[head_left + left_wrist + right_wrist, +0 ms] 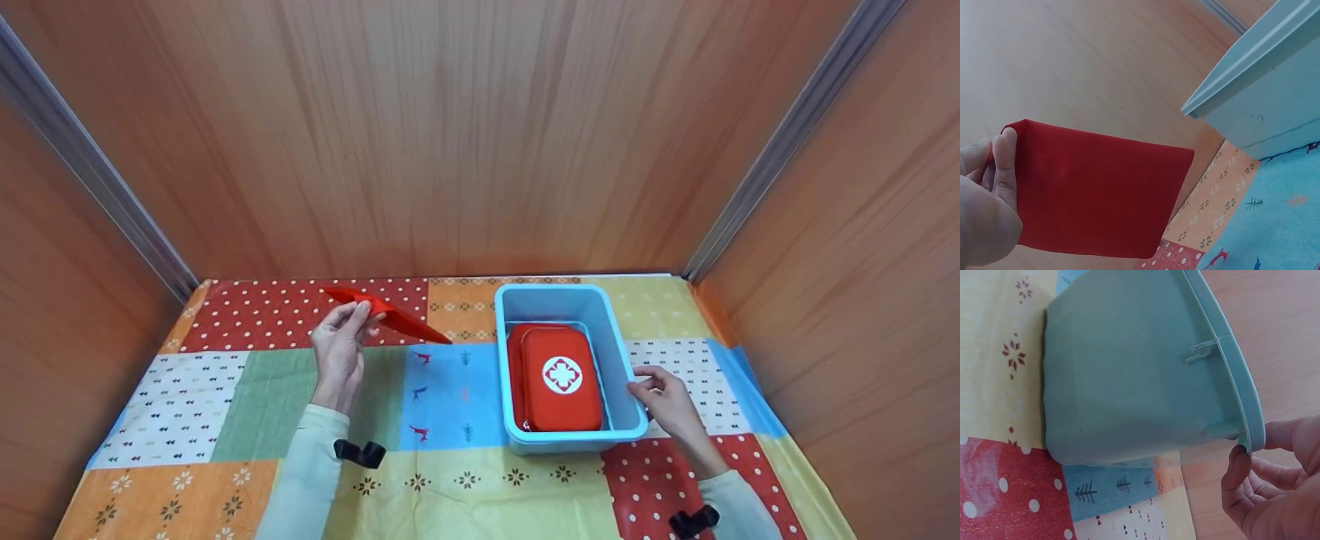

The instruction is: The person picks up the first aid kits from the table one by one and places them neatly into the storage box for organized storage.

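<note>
My left hand (341,352) pinches one end of a flat red fabric pouch (405,322) between thumb and fingers, holding it up over the left part of the table. Seen from the left wrist, the pouch (1100,191) is a plain rectangle hanging beside the bin. A light-blue plastic bin (571,436) stands right of centre. Inside it lies a red first aid case (555,405) with a white cross emblem, on top of another red item (517,375) that is mostly hidden. My right hand (667,401) pinches the bin's right rim with thumb and fingers, also plain in the right wrist view (1280,478).
A patchwork-patterned tablecloth (300,420) covers the table. Wood-grain panels (420,150) rise behind and on both sides, with metal corner strips (795,142) between them. The bin's back edge is close to the rear panel.
</note>
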The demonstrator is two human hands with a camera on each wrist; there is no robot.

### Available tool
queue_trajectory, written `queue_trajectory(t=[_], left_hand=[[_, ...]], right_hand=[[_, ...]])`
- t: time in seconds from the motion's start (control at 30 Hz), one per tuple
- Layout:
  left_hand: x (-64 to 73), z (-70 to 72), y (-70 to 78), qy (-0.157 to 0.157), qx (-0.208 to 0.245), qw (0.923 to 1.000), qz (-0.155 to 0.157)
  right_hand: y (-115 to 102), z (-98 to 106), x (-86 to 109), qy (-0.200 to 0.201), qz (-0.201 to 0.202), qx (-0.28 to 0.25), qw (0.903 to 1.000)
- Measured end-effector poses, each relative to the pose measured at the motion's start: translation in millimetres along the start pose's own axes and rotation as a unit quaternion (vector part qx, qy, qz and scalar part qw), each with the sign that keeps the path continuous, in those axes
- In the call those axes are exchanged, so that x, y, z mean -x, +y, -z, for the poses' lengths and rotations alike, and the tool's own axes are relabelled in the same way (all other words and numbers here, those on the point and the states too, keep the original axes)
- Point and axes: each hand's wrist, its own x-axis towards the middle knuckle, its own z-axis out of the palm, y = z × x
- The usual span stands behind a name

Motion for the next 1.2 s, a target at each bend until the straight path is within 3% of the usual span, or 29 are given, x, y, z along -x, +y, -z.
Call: queue_trajectory(t=[0.9,1.2], left_hand=[[14.4,-47.6,-2.0,-0.034,-0.061,0.9975,-0.005],[19.8,-64.8,-1.0,-0.064,-0.062,0.9960,-0.004]], right_hand=[[1.1,-0.1,-0.5,0.002,0.003,-0.005,1.0000],[2.8,-0.4,-1.7,0.002,0.002,-0.010,0.9999]])
